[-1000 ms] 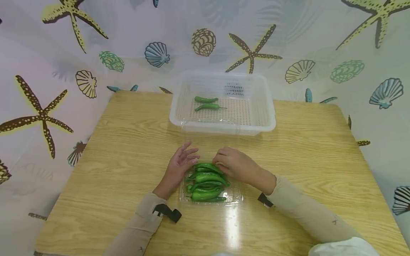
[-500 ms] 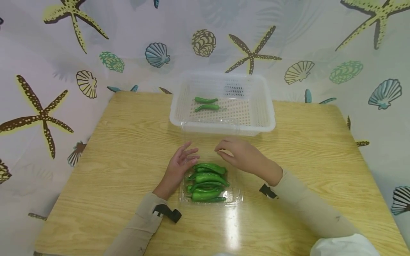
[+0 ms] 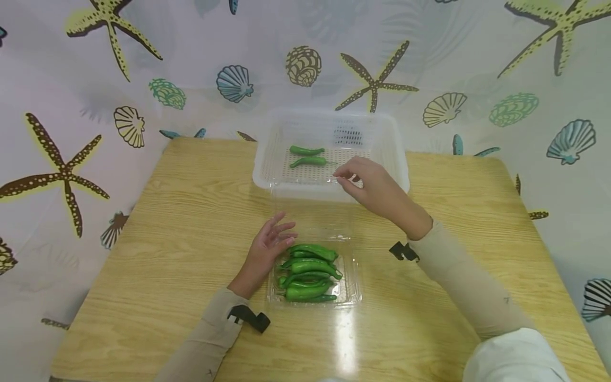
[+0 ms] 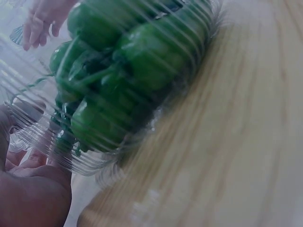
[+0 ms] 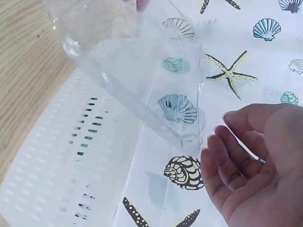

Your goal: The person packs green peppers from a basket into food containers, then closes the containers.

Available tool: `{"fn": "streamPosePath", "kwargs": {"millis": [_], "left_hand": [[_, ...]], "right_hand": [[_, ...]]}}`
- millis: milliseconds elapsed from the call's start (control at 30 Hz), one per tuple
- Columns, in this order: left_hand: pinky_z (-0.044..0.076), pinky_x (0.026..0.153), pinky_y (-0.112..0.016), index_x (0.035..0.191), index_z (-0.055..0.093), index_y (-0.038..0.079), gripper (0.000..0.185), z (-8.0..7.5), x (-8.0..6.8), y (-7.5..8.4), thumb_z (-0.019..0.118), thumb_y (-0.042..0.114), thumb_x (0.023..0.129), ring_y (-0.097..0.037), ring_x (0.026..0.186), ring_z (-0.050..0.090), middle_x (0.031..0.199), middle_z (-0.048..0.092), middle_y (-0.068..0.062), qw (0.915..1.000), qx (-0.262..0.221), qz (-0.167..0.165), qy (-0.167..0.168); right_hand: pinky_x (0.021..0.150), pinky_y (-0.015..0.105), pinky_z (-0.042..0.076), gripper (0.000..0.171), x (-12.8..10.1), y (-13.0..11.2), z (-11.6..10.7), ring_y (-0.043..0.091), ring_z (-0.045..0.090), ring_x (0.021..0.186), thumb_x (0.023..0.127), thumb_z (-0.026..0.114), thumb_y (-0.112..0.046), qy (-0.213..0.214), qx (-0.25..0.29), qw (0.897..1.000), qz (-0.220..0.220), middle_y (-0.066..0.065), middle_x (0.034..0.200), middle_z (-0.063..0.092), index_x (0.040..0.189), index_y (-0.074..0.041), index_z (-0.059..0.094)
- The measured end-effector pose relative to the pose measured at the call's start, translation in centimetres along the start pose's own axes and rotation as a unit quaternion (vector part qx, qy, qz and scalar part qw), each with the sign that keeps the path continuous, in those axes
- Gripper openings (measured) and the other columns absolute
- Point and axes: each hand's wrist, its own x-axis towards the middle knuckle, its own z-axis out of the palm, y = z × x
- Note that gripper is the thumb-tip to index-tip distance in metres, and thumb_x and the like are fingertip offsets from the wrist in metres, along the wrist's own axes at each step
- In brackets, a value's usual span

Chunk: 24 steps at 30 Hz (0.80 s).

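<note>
A clear plastic clamshell box point(image 3: 352, 293) sits on the wooden table with several green peppers point(image 3: 309, 270) in it; the left wrist view shows the peppers point(image 4: 132, 71) through its ribbed wall. Its clear lid point(image 3: 310, 217) is folded back toward the white basket point(image 3: 261, 178). My left hand point(image 3: 269, 241) rests against the box's left side with fingers spread. My right hand point(image 3: 345, 178) hovers over the basket's front rim, by the lid's far corner. In the right wrist view, that hand point(image 5: 246, 165) has loosely curled fingers and nothing in its palm, just beside the lid point(image 5: 142, 80).
Two green peppers point(image 3: 307, 155) lie side by side on the basket's slotted floor at the back left. The basket point(image 5: 57, 179) stands at the table's far edge against a curtain printed with shells and starfish. Bare wood point(image 3: 181, 212) stretches left and right of the box.
My right hand has lifted off the peppers in the box and travelled away and to the right, up to the basket's front rim. The left hand, box and lid have stayed put.
</note>
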Motion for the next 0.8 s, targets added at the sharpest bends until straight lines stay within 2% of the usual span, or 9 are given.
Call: {"fn": "streamPosePath", "kwargs": {"millis": [367, 600, 800], "left_hand": [[0.046, 0.096, -0.033, 0.145, 0.027, 0.012, 0.064, 0.0, 0.0, 0.2, 0.061, 0.009, 0.091, -0.027, 0.117, 0.051, 0.135, 0.046, -0.014, 1.0, -0.001, -0.005, -0.001], [0.046, 0.097, -0.033, 0.145, 0.026, 0.012, 0.065, -0.1, 0.1, -0.1, 0.061, 0.01, 0.09, -0.027, 0.117, 0.051, 0.134, 0.047, -0.013, 1.0, -0.002, -0.001, -0.002], [0.046, 0.096, -0.032, 0.145, 0.027, 0.012, 0.064, -0.1, 0.1, -0.2, 0.061, 0.01, 0.09, -0.027, 0.117, 0.051, 0.135, 0.045, -0.017, 1.0, 0.0, -0.001, -0.001]], "right_hand": [[0.078, 0.033, 0.052, 0.019, 2.3, 2.1, -1.1, 0.019, 0.058, 0.092, 0.094, 0.055, -0.016, -0.052, -0.011, 0.993, 0.105, 0.007, 0.105, 0.062, 0.106, -0.004, 0.063], [0.083, 0.037, 0.051, 0.022, 4.2, 3.2, -2.1, 0.021, 0.057, 0.097, 0.094, 0.053, -0.015, -0.086, -0.012, 0.988, 0.129, 0.008, 0.105, 0.062, 0.109, -0.003, 0.064], [0.084, 0.037, 0.049, 0.021, 6.3, 4.4, -3.3, 0.022, 0.057, 0.095, 0.094, 0.052, -0.014, -0.059, -0.017, 0.99, 0.127, 0.01, 0.103, 0.063, 0.107, -0.002, 0.064]]}}
